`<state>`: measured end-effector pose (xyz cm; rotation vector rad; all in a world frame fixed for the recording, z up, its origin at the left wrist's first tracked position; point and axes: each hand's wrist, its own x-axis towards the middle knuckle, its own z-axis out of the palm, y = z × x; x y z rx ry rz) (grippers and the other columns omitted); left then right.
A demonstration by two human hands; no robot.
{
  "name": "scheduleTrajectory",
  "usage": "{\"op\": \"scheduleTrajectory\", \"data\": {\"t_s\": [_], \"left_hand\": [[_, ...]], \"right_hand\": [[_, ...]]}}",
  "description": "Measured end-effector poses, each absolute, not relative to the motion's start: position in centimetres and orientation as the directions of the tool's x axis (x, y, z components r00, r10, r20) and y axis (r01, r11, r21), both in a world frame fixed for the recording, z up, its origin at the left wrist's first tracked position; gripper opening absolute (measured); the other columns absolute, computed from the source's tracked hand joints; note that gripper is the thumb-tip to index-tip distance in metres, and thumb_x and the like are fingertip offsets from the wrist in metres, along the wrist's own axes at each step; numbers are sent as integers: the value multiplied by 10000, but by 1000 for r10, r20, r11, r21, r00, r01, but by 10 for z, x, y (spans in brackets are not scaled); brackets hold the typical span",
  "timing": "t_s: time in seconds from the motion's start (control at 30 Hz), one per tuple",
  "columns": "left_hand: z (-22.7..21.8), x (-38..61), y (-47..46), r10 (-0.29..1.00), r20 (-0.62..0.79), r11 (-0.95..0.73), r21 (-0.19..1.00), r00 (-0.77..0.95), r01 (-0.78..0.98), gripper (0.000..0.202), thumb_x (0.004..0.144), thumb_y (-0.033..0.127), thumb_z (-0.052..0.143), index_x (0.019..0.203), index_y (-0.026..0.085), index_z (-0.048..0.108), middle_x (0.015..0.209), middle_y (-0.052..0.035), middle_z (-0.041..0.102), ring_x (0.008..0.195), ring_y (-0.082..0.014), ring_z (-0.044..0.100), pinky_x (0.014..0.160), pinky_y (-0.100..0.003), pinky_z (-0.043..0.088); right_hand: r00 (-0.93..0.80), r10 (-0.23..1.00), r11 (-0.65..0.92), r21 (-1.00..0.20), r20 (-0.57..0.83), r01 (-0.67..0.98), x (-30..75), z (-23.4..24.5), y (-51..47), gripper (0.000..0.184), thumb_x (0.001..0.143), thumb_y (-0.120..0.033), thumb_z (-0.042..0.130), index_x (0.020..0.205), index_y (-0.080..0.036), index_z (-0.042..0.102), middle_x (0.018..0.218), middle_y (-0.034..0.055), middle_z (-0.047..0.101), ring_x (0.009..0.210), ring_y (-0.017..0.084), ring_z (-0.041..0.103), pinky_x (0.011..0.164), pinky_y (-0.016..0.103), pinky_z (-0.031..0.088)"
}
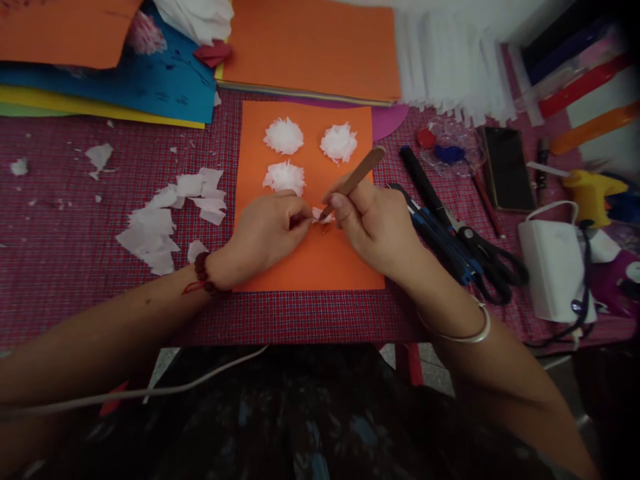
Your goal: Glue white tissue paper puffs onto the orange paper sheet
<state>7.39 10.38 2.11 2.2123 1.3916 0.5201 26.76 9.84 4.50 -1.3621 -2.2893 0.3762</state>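
Observation:
An orange sheet of paper [305,267] lies in front of me, bearing three fluffy white paper tufts, one at the upper left [283,137], one at the upper right [339,142] and one below the left one [284,177]. My right hand [375,220] grips a flat wooden stick [357,175], its lower tip down at a small white paper piece [323,215] on the sheet. Close to that piece, my left hand [273,227] has its fingers pinched together; what they hold, if anything, is hidden. Cut white paper pieces [153,230] lie to the left.
Orange sheets [315,47] are stacked behind, beside white fringed strips [450,67]. On the right lie scissors [493,263], blue cutters [445,243], a phone [510,167], a white box-shaped device [555,267] and a yellow glue gun [590,193]. A cable [200,383] crosses above my lap.

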Motion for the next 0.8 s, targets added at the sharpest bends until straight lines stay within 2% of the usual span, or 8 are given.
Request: {"op": "scheduleTrajectory", "data": {"t_s": [0.1, 0.23, 0.37, 0.43, 0.5, 0.63, 0.8], "left_hand": [[20, 75, 106, 906, 59, -376, 567, 419, 733, 182, 896, 192, 564, 790, 167, 710, 702, -17, 607, 643, -139, 531, 612, -288, 373], [21, 76, 106, 905, 42, -374, 554, 424, 744, 197, 914, 220, 557, 818, 177, 724, 739, -27, 637, 667, -149, 553, 620, -292, 382], [21, 76, 107, 906, 47, -374, 555, 421, 743, 198, 906, 205, 544, 829, 175, 724, 792, -41, 677, 712, -161, 583, 645, -297, 410], [20, 75, 107, 905, 54, -378, 558, 423, 738, 195, 901, 197, 543, 830, 175, 724, 798, -41, 683, 721, -161, 587, 652, -298, 414], [19, 75, 108, 903, 54, -380, 562, 426, 735, 189, 897, 192, 548, 838, 180, 727, 804, -37, 687, 727, -161, 589, 659, -299, 415], [18, 75, 108, 907, 29, -363, 563, 421, 743, 178, 894, 177, 555, 840, 174, 725, 825, -46, 692, 739, -171, 596, 662, -308, 413], [22, 77, 107, 924, 10, -318, 578, 383, 752, 131, 906, 197, 575, 862, 165, 693, 812, -40, 686, 703, -164, 579, 639, -303, 388]], "right_hand": [[-417, 879, 477, -426, 232, 769, 267, 45, 98, 263, 1040, -325, 362, 1098, -218, 595, 843, 62, 704, 714, 223, 682, 637, 345, 478], [-413, 877, 479, -486, 244, 731, 267, 44, 99, 213, 1039, -324, 399, 1032, -231, 590, 845, 53, 703, 705, 207, 673, 655, 344, 478], [-259, 907, 420, -735, 331, 532, 275, 43, 103, 230, 1053, -372, 412, 941, -243, 567, 707, 10, 615, 624, 172, 621, 650, 333, 482], [-156, 947, 322, -845, 282, 427, 281, 39, 107, 277, 1055, -449, 424, 922, -255, 571, 628, -24, 552, 553, 150, 572, 607, 313, 479], [-124, 972, 230, -896, 197, 381, 286, 34, 112, 331, 1036, -534, 447, 905, -262, 584, 570, -42, 513, 494, 142, 528, 543, 298, 459], [-137, 986, 134, -929, 91, 346, 289, 21, 120, 418, 1003, -633, 456, 940, -256, 624, 552, -46, 537, 461, 128, 517, 478, 270, 438], [-150, 988, 79, -952, 36, 296, 282, 12, 124, 429, 995, -636, 472, 994, -241, 641, 592, -40, 571, 501, 113, 559, 481, 237, 439]]}}
